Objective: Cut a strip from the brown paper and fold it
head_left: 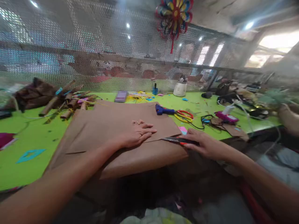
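My left hand point(137, 134) lies flat on a large sheet of brown paper point(112, 118), fingers stretched out and slightly apart, a ring on one finger. In my right hand point(205, 144) is a slim dark cutting tool point(173, 139) with some orange at its grip. Whether it is a knife or scissors I cannot tell. Its tip points left and touches the paper along a straight line or edge running toward my left hand. The front part of the paper bulges and hangs over the table edge. A blue glue gun point(163, 109) lies at the paper's far right corner.
Red-and-yellow-handled scissors point(184, 116) lie beside the glue gun on the green table point(21, 124). Rolled brown tubes point(67, 102) are piled left. Behind stand a white container point(180, 87) and a blue bottle point(155, 90). Cables and a pink device point(226, 117) lie right; mesh rises behind.
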`<state>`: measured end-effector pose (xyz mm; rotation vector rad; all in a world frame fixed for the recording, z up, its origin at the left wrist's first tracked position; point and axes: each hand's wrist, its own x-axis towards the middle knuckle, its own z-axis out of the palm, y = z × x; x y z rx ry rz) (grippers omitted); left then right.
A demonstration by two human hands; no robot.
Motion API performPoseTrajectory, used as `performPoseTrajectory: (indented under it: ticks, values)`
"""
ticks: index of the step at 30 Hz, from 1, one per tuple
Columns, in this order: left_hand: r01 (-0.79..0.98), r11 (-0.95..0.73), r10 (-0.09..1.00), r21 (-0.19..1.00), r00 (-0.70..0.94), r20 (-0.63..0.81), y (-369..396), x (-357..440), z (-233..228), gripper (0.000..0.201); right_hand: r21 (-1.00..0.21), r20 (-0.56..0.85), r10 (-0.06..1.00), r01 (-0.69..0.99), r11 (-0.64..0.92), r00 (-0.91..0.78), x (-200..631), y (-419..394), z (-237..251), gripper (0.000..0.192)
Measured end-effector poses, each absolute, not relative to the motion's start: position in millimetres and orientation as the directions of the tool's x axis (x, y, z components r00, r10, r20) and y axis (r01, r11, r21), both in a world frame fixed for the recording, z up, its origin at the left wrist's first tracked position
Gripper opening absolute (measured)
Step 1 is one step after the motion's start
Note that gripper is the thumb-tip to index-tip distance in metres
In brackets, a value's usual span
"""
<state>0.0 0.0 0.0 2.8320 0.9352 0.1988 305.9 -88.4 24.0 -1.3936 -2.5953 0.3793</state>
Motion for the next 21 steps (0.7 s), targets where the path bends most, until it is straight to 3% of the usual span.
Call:
performPoseTrajectory:
  ticks: [11, 21]
  values:
    - [0.544, -0.794, 0.599, 0.271, 0.775, 0.201, 10, 0, -10, 0.043, -0.257, 0.083, 0.802, 0.765, 0.591, -0.592, 288, -79, 19, 0.042]
    - [0.559, -0.764, 0.629, 0.322, 0.757, 0.179, 8, 3, -6, 0.035, -0.276, 0.125, 0.786, 0.740, 0.614, -0.606, 278, -82, 17, 0.040]
